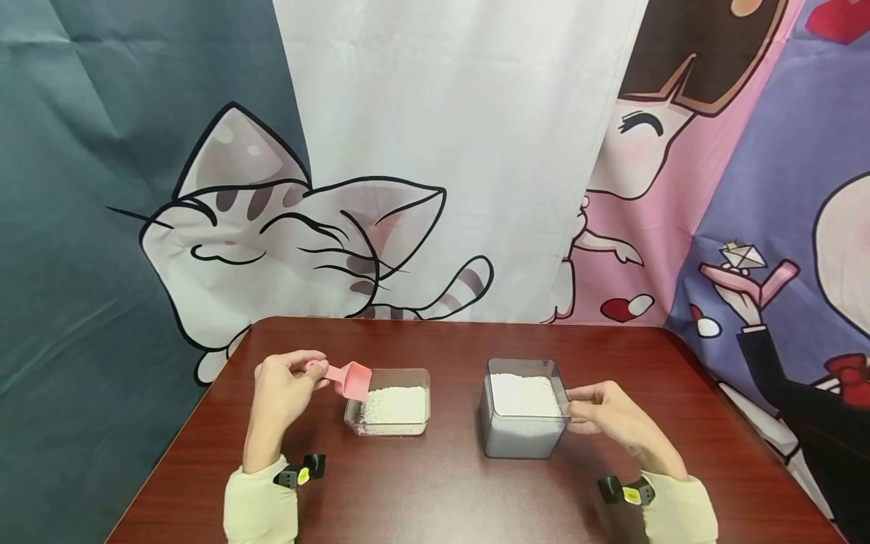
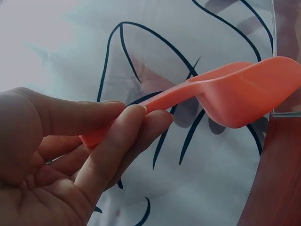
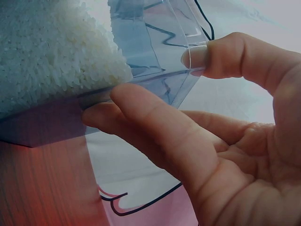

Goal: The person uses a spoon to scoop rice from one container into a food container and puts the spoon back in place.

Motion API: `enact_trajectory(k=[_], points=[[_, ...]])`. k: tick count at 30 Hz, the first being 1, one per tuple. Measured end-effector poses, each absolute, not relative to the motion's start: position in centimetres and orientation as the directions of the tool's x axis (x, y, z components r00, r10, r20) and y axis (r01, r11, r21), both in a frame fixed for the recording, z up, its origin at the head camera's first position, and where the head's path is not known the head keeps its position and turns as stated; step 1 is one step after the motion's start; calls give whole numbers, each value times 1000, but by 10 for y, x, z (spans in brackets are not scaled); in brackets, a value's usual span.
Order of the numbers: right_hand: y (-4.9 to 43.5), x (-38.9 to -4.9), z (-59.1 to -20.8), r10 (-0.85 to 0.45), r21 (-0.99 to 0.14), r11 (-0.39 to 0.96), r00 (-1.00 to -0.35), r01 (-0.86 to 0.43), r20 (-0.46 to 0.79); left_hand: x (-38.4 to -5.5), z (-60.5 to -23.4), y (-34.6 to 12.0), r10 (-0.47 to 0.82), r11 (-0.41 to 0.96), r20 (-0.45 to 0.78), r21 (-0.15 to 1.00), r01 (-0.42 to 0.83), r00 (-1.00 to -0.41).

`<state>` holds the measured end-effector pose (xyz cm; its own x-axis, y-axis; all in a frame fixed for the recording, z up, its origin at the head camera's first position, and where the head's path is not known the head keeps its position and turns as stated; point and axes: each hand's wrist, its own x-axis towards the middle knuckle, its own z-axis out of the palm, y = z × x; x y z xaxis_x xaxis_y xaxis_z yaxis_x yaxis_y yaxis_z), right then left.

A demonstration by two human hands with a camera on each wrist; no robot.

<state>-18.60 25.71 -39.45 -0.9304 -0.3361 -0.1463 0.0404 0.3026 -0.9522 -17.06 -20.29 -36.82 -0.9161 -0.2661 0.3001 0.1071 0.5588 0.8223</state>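
Between thumb and fingers, my left hand pinches the handle of a pink scoop. The scoop's bowl is over the left edge of a shallow clear dish that contains white rice. In the left wrist view the scoop reaches out to the right from the fingers; its inside is hidden there. My right hand grips the right side of a taller grey-tinted square container, full of rice. The thumb is at one corner of its rim, and the fingers lie along the wall.
Both vessels are on a reddish-brown wooden table, the dish left of the container. Directly behind the table's far edge hangs a cloth backdrop with cartoon figures. A dark camera on a strap is worn at each wrist.
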Motion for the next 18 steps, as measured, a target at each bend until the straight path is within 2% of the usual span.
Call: enact_trajectory(k=[12, 18], points=[[260, -186, -393, -343, -951, 307, -928, 33, -143, -174, -370, -199, -278, 577, 312, 810, 102, -908], [257, -186, -395, -343, -950, 310, -928, 37, -148, -174, -370, -194, -356, 465, 260, 883, 72, -898]])
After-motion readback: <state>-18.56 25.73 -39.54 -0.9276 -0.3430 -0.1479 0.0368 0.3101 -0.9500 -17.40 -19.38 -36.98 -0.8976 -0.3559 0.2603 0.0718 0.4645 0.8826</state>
